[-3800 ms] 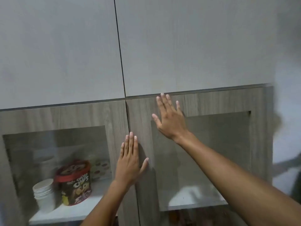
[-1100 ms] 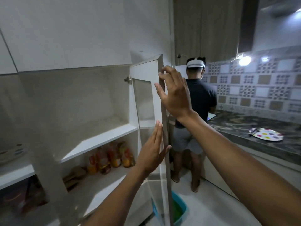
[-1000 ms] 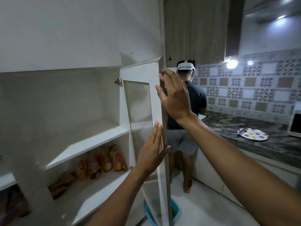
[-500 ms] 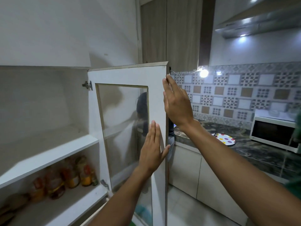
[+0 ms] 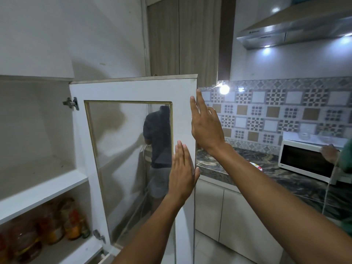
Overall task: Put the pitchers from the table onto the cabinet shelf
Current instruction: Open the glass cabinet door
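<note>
The cabinet's right door [image 5: 133, 90], white inside with a glass pane, stands swung wide open. My left hand [image 5: 182, 176] lies flat with fingers straight against the door's free edge, low down. My right hand [image 5: 205, 126] is open at the same edge higher up, fingers spread, holding nothing. Left of the door the white cabinet shelf [image 5: 43, 191] is bare on top. No pitcher and no table are in view.
Several jars [image 5: 57, 225] stand on the lower shelf. A dark stone counter [image 5: 285, 180] runs right with a white microwave [image 5: 308, 161] and a spotted plate [image 5: 257, 165] partly behind my forearm. One person shows through the glass; another's hand [image 5: 328, 152] touches the microwave.
The door has swung from shut to wide open, with both hands staying on its free edge. My view has turned right, bringing the counter and microwave into sight.
</note>
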